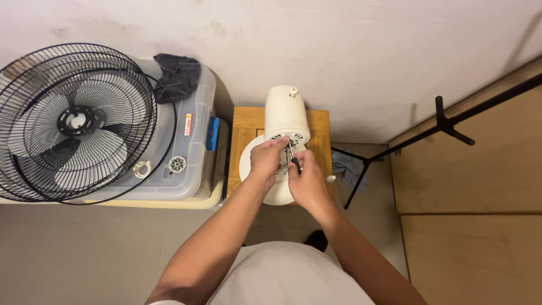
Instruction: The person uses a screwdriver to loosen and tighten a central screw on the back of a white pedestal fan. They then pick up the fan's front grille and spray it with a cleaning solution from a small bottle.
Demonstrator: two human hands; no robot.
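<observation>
A cream fan motor housing (287, 114) lies on a small wooden stool (244, 124), over its round white base (251, 164). My left hand (267, 158) holds the open front of the housing from the left. My right hand (305, 181) grips a screwdriver (292, 153) with a dark handle, its metal shaft pointing up into the motor front. Both hands meet just below the housing.
A black wire fan guard with grey blades (76, 121) leans on a clear storage bin (195, 141) at left; a dark cloth (176, 76) lies on the bin's lid. A black tripod stand (446, 127) crosses the right. Wooden panels (468, 181) fill the right side.
</observation>
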